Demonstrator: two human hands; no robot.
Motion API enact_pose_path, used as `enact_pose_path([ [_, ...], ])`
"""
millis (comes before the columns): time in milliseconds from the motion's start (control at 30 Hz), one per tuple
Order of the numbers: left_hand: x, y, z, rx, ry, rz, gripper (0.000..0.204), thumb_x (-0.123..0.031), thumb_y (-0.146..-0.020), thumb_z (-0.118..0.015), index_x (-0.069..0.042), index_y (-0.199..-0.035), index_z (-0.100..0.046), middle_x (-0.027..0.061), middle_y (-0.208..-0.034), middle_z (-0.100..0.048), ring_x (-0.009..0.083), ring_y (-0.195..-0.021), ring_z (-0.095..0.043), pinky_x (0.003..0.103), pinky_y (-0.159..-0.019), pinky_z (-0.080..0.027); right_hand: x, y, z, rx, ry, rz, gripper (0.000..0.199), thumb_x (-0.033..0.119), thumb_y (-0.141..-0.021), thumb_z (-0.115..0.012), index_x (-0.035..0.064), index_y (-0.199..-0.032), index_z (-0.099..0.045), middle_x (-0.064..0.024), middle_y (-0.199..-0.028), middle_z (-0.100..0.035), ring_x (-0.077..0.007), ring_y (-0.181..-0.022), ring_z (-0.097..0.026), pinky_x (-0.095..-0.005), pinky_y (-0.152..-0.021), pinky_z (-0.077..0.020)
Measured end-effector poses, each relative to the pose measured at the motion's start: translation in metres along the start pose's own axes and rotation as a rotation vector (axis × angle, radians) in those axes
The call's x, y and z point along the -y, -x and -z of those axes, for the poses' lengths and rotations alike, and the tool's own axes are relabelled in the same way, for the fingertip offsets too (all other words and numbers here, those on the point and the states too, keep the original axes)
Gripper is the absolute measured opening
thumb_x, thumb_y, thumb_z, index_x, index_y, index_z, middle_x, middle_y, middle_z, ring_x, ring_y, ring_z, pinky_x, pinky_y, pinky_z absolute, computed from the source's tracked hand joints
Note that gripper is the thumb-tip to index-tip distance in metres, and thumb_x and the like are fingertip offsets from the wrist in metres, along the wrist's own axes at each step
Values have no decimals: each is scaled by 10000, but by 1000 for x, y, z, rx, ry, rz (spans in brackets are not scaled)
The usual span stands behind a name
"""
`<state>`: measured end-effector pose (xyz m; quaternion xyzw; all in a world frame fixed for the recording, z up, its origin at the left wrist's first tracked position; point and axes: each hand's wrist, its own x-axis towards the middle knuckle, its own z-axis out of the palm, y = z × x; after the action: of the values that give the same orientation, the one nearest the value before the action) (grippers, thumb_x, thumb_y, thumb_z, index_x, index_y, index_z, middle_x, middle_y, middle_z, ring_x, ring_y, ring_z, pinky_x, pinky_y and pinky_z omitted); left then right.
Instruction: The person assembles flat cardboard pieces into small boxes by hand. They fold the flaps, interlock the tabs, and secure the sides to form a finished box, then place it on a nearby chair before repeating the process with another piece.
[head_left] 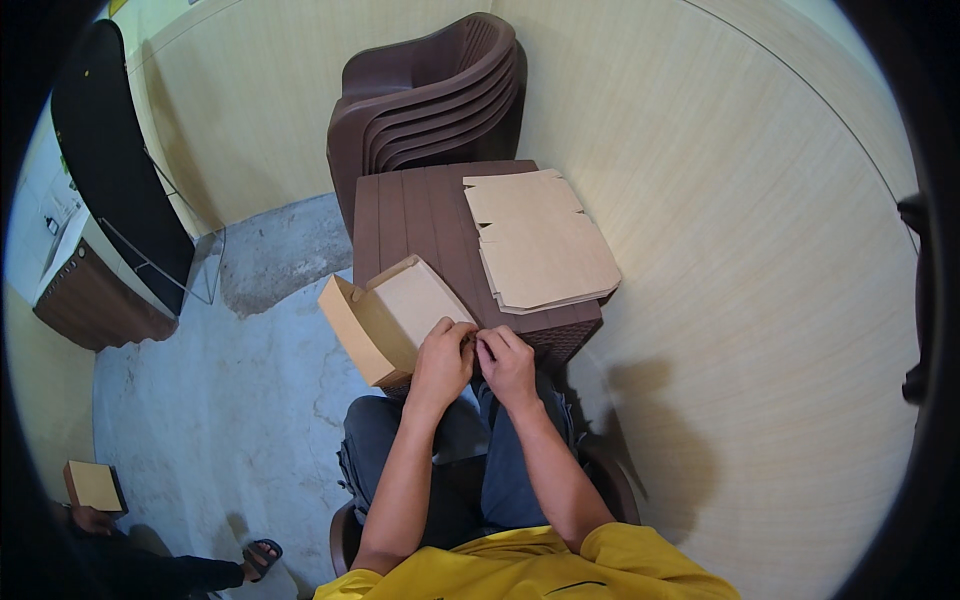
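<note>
Both hands pinch cardboard box [392, 318] flap: left hand [443, 362], right hand [507, 365] side by side; box extends toward 10 o'clock over bench [420, 210] edge.

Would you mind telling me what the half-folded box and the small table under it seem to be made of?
The box looks like plain tan cardboard: matte, with creased flaps, like the flat blanks beside it. The table seems moulded brown plastic, judging by its slatted top and woven-look side, though wood cannot be ruled out.
</note>
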<state>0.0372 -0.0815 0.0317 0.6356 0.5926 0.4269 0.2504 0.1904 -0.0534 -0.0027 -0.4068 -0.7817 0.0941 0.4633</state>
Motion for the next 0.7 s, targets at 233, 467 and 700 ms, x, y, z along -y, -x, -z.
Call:
enact_pose_path([
  [233, 9, 3, -5, -52, -43, -104, 270, 67, -885, -716, 37, -1153, -739, 227, -1134, -697, 460, -1063, -703, 509, -950, -580, -4, 0, 1, -6, -27, -6, 161, -34, -886, -837, -4, -1028, -767, -156, -957, -779, -347, -856, -785, -409, -758, -632],
  [467, 7, 1, -8, -56, -21, -36, 245, 60, -899, -729, 22, -1140, -760, 220, -1141, -715, 438, -1045, -733, 485, -929, -596, -4, 1, 3, -21, -58, 19, 157, -43, -894, -825, -13, -1042, -784, -160, -1031, -792, -350, -917, -798, -413, -803, -652],
  [700, 0, 5, -7, -72, -77, -45, 201, 3, -977, -687, 1, -1158, -774, 226, -1084, -679, 450, -1033, -698, 539, -928, -572, -5, -4, 5, 8, -38, 45, 191, -49, -892, -811, -19, -1069, -748, -168, -1102, -776, -368, -969, -784, -425, -837, -644],
])
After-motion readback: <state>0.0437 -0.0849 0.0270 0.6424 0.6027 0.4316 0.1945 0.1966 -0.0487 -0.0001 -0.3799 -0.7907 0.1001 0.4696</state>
